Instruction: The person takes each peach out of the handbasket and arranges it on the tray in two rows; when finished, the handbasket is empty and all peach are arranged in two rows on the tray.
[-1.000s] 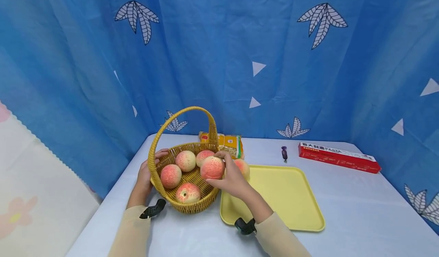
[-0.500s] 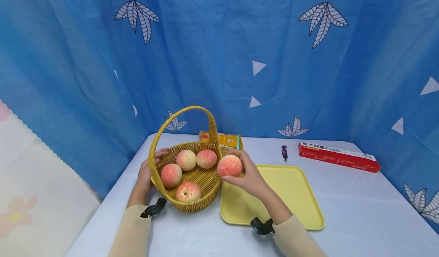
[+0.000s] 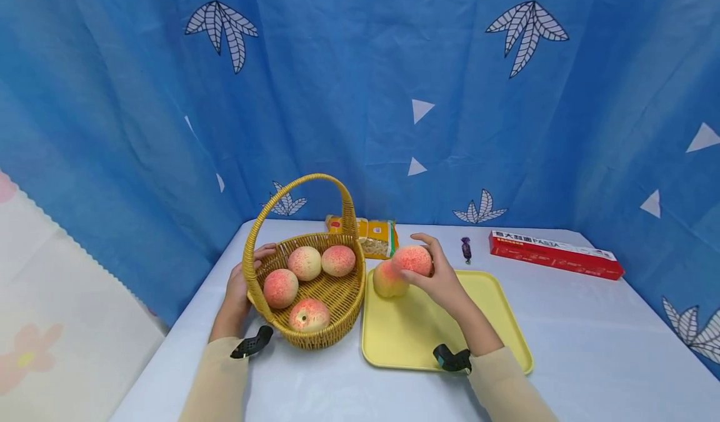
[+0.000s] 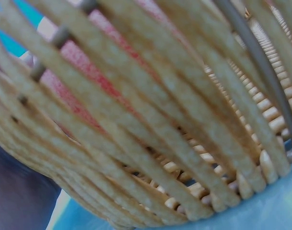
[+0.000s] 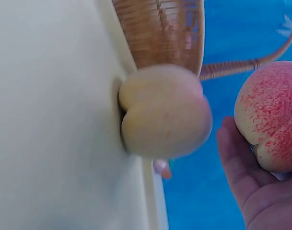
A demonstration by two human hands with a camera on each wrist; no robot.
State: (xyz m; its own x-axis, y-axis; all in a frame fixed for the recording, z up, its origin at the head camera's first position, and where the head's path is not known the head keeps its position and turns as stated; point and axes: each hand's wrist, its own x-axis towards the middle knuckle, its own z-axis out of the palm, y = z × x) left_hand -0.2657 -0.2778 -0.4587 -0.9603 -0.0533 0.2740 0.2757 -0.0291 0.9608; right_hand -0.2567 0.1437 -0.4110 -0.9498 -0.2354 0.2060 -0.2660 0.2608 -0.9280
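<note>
In the head view a yellow wicker basket with a tall arched handle stands at the left, with several peaches inside, one a red-tinged peach. My left hand grips its left rim, fingers over the edge. Close-up basket slats fill the left wrist view, hiding most of that hand. My right hand holds a peach between thumb and fingers above the yellow tray. Another, paler peach rests on the tray beside the basket, partly behind the held one in the head view.
Behind the basket lies an orange-and-clear food packet. A purple-wrapped candy and a long red pasta box lie toward the back right. Blue curtain hangs along the table's far side.
The right hand has carried its peach rightward from above the basket to above the tray. More of the peach on the tray now shows. The left hand and basket have stayed put.
</note>
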